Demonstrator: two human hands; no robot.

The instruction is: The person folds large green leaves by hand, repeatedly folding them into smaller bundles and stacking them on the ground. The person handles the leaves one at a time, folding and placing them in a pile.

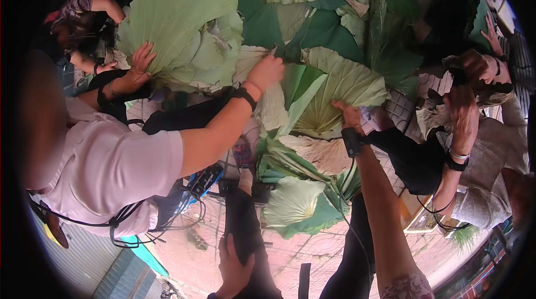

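Observation:
My right hand (349, 113), with a dark band and cable at the wrist, pinches the near edge of a pale green lotus leaf (340, 84), whose veined underside shows. My left hand (233, 268) lies on my dark trouser leg (243, 226), fingers outstretched and holding nothing. Between my legs are a folded bundle of lotus leaves (279, 159), a dry brownish leaf (318, 151) and a light round leaf (293, 201). A co-worker on the left, in a pale pink shirt (117, 170), steadies a large leaf stack (181, 25) with one hand and reaches the other toward the pile.
Dark green lotus leaves (324, 31) heap up at the far middle. At right, another person in a grey patterned top (486, 170) works with leaves. A blue box (204, 182) and loose black cables (128, 223) lie by the left co-worker. Underneath is pinkish paving (192, 249).

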